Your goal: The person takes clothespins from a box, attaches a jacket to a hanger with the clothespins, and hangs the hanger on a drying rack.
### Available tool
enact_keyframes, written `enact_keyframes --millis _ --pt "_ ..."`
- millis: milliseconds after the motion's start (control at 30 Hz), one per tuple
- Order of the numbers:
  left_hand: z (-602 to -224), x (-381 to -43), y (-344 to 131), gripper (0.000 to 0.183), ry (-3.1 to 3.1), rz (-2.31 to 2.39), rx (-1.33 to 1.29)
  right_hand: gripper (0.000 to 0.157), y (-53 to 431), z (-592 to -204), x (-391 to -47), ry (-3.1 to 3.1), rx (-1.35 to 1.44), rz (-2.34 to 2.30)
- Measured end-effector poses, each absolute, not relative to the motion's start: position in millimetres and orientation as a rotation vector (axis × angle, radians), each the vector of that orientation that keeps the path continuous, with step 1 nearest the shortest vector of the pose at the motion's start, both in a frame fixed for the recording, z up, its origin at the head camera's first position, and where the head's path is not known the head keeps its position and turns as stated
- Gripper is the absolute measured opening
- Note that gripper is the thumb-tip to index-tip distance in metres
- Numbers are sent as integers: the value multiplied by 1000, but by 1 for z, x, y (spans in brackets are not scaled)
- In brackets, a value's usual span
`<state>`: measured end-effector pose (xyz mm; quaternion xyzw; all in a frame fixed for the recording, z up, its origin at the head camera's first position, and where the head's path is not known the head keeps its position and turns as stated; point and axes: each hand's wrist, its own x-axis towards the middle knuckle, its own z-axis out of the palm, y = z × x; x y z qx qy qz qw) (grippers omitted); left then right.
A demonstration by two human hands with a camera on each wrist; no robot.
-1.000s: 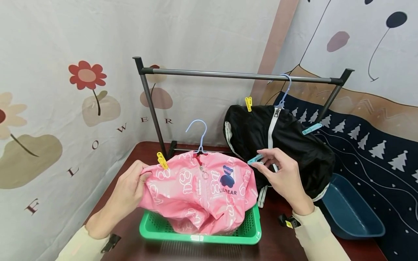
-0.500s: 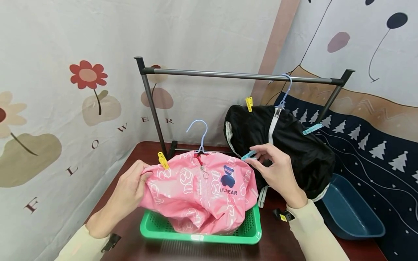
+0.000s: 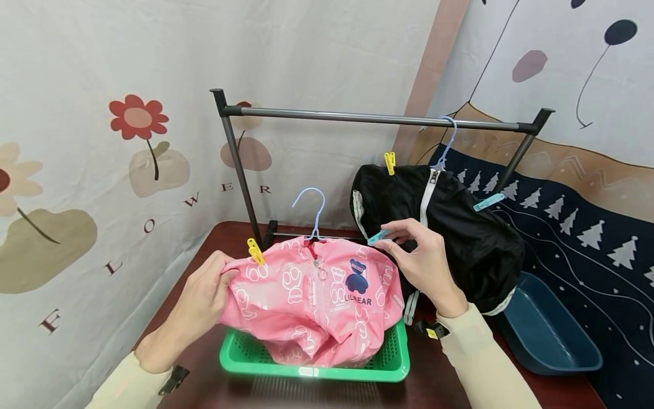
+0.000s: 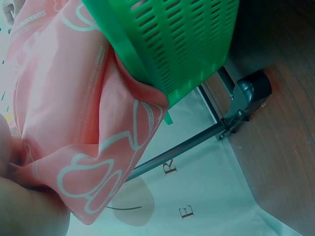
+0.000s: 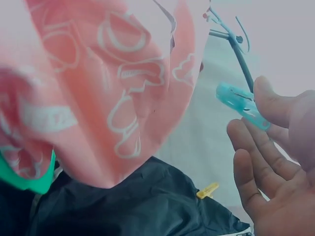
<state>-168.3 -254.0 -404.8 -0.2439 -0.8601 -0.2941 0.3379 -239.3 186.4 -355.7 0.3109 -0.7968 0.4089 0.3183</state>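
A pink jacket (image 3: pixel 286 301) with white outlines and a blue bear print sits on a light-blue hanger (image 3: pixel 321 210), its lower part in a green basket (image 3: pixel 311 373). My left hand (image 3: pixel 201 295) pinches the jacket's shoulder at the left; the left wrist view shows cloth bunched between thumb and fingers. A yellow clothespin (image 3: pixel 255 251) is clipped on that shoulder. My right hand (image 3: pixel 421 261) pinches a light-blue clothespin (image 5: pixel 242 105) between thumb and fingertips. This clothespin is just above the jacket's right shoulder, apart from the cloth in the right wrist view.
Behind stands a rack with a grey rail (image 3: pixel 332 116). From it hangs a black jacket (image 3: pixel 470 238) with a yellow clothespin (image 3: pixel 390 163) and a light-blue clothespin (image 3: pixel 489 202) clipped on. A dark-blue bin (image 3: pixel 554 324) stands at the right of the brown table (image 3: pixel 199 392).
My right hand has moved left and slightly up, bringing the light-blue clothespin from beside the black jacket to over the pink jacket's shoulder. The left hand has stayed in place.
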Motion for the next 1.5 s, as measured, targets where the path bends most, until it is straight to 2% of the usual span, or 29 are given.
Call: enact_keyframes --millis 733,1067,1500 --pt "-404 -167 -254 34 -2242 -769 -638 18 174 -354 -248 -2115 730 1179" --pt "-404 -167 -254 34 -2235 -759 -639 14 168 -354 -252 -2151 718 1215" --pt "-406 -169 -255 18 -2202 -757 -670 12 159 -355 -256 -2217 735 1277"
